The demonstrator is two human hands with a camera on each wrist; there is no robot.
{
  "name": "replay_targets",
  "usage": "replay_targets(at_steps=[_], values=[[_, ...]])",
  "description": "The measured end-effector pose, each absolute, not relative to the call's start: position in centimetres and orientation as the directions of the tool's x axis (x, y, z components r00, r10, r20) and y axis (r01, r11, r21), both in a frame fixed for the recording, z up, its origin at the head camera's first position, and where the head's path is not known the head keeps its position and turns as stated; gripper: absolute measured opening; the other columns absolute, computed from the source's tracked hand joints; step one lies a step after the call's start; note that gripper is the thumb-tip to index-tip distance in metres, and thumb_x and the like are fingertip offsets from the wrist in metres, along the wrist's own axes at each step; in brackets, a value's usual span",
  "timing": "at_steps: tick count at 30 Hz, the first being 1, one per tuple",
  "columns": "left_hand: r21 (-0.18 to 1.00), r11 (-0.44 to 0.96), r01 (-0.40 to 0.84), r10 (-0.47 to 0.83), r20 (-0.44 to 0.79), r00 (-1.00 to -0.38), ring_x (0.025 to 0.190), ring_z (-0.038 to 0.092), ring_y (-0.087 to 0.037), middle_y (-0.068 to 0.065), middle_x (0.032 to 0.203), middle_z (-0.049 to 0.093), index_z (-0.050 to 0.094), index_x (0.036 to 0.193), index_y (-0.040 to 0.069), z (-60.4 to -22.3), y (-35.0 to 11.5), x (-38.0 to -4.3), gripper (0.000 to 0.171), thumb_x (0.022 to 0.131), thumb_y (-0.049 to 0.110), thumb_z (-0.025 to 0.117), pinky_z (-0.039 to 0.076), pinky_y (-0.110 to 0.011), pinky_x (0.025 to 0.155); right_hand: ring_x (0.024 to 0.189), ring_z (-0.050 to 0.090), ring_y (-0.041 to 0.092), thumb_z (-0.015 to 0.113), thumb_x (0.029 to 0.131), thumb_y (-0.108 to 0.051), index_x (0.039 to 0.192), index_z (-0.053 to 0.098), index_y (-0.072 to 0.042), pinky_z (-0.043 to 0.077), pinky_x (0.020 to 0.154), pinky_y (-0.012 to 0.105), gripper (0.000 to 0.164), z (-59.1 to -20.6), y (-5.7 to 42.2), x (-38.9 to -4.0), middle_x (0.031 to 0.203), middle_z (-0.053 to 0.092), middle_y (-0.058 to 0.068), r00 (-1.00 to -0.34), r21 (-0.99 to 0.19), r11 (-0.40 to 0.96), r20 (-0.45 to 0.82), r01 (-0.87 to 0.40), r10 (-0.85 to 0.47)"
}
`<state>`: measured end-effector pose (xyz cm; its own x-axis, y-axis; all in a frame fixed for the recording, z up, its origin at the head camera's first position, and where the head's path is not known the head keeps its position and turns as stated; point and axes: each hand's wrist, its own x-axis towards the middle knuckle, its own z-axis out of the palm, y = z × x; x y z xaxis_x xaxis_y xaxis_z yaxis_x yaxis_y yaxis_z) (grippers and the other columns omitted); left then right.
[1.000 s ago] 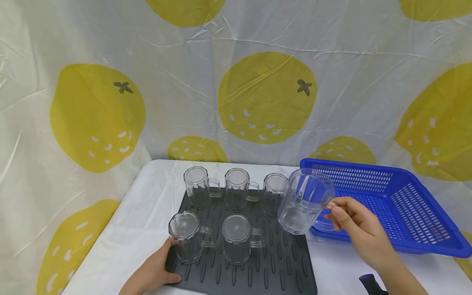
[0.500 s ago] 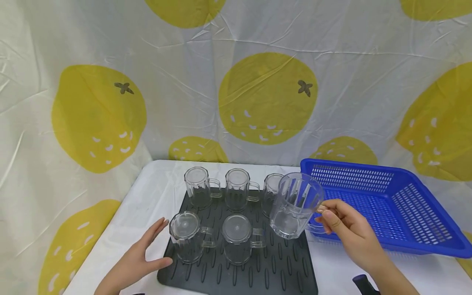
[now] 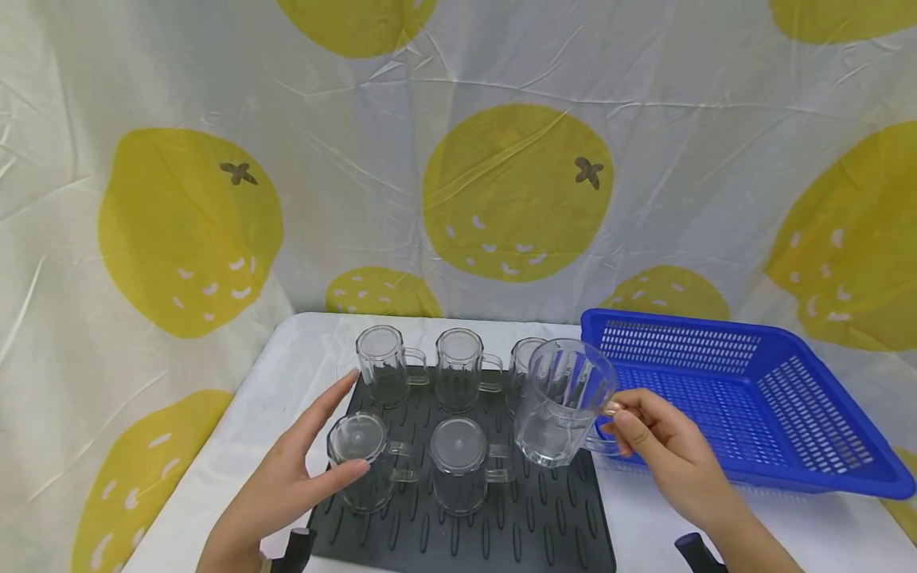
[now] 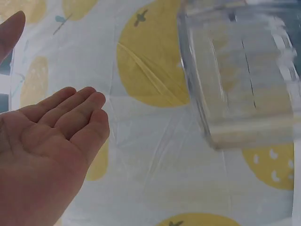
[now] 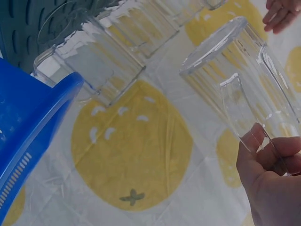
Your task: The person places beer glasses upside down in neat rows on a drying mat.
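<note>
A clear glass mug (image 3: 562, 402) is held above the right side of the dark ribbed mat (image 3: 494, 541), mouth up and slightly tilted. My right hand (image 3: 669, 446) pinches its handle, as the right wrist view also shows on the mug (image 5: 223, 61). Several more glass mugs stand on the mat in two rows. My left hand (image 3: 279, 469) is beside the front left mug (image 3: 368, 485), thumb and fingers spread, gripping nothing. To the right of that mug is another front mug (image 3: 460, 477). The held mug partly covers the back right mug (image 3: 521, 362).
A blue perforated plastic basket (image 3: 788, 477) sits right of the mat. Two further mugs, the back left mug (image 3: 387, 378) and the back middle mug (image 3: 458, 378), have handles facing right. A lemon-print sheet (image 3: 344, 199) hangs behind the white table (image 3: 236, 430).
My right hand has brought the mug left and slightly lower, away from the basket. My left hand let go of the mat's left edge and rose beside the front left mug.
</note>
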<state>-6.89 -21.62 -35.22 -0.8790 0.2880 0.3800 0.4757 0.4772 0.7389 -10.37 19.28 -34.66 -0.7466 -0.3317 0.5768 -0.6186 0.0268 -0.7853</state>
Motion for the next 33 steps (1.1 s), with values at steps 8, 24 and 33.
replay_targets(at_steps=[8,24,33], values=[[0.840,0.142,0.523,0.385,0.440,-0.811,0.144,0.027,-0.022,-0.005,0.156,0.032,0.031,0.153,0.018,-36.4,-17.4,-8.4,0.070,0.093,-0.003,0.060,0.025,-0.022,0.111,0.075,0.054,0.014,0.035,0.097,0.018,0.107,0.058,0.005,0.051,0.082,0.019,0.028,-34.6,18.9,-10.0,0.073,0.047,0.003,-0.741,-0.784,0.016,0.579,-0.620,-0.340],[0.994,0.010,-0.111,0.589,-0.096,-0.803,0.120,0.057,-0.031,-0.021,0.131,0.058,0.037,0.146,-0.004,-35.7,-11.3,-8.7,0.058,0.107,0.039,0.033,0.042,-0.043,0.104,0.078,0.056,0.014,0.035,0.095,0.021,0.111,0.059,0.004,0.049,0.072,0.021,0.034,-34.6,18.5,-9.6,0.074,0.049,0.004,-0.706,-0.751,-0.001,0.621,-0.660,-0.341],[0.894,-0.141,-0.424,0.745,-0.186,-0.641,0.117,0.060,-0.033,-0.029,0.130,0.056,0.014,0.149,-0.014,-37.1,-8.1,-9.9,0.091,0.100,0.063,0.025,0.045,-0.042,0.101,0.077,0.054,0.012,0.037,0.093,0.023,0.111,0.059,0.003,0.043,0.061,0.024,0.034,-34.6,18.4,-9.3,0.077,0.051,0.004,-0.699,-0.739,0.012,0.632,-0.673,-0.335]])
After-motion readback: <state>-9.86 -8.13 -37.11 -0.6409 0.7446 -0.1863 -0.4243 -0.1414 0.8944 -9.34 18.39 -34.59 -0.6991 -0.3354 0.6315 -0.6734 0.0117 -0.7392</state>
